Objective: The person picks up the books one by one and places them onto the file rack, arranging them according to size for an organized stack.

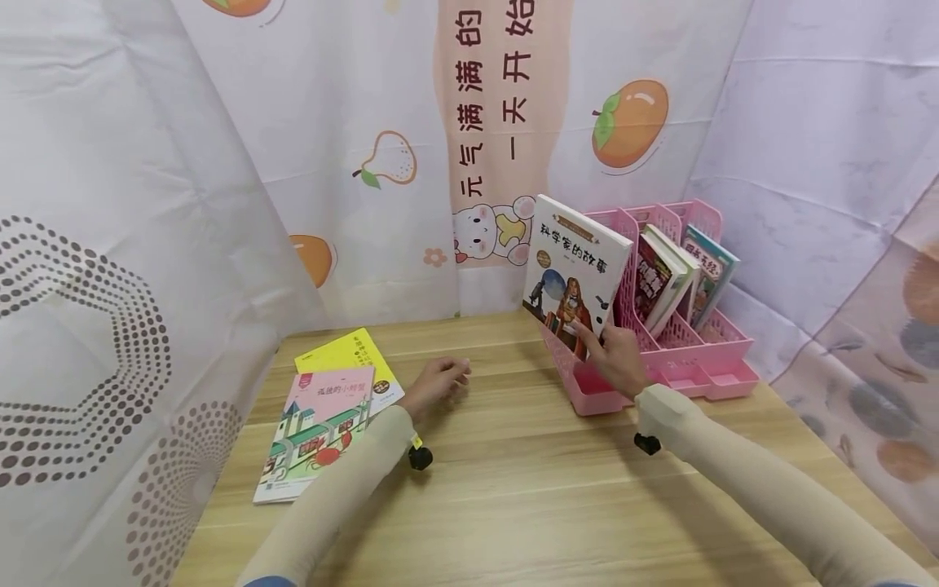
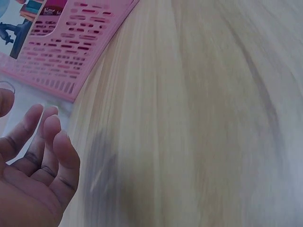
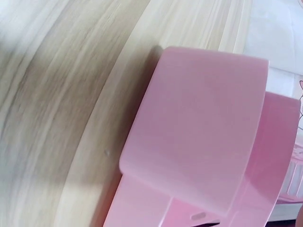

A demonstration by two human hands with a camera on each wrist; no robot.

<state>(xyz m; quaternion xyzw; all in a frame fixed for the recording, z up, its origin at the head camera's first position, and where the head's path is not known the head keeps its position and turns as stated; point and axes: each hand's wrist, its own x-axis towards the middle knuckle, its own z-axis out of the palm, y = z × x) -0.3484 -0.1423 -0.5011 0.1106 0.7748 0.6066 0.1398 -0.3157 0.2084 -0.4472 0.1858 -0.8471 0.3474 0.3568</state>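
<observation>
Beside a pink-covered book (image 1: 323, 432) on a wooden table (image 1: 506, 505), a person's left hand (image 1: 438, 383) hung with fingers loosely curved; the right hand (image 1: 620, 359) pinched a white book (image 1: 568, 265), tilted at the left end of a pink rack (image 1: 685, 356), before a fruit-printed curtain (image 1: 345, 90).

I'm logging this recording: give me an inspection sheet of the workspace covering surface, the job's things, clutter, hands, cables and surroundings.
Surface: pale wood-grain tabletop, with shadows across it.
Job's things: white book, tilted at the left end of the pink rack; how far inside it sits cannot be told. Other books lean in the rack.
Clutter: pink-covered book lying partly over a yellow book, on the left.
Hands: right hand grips the white book low down; left hand holds nothing.
Cables: nothing seen.
Surroundings: printed fabric hangings behind and at both sides.
</observation>
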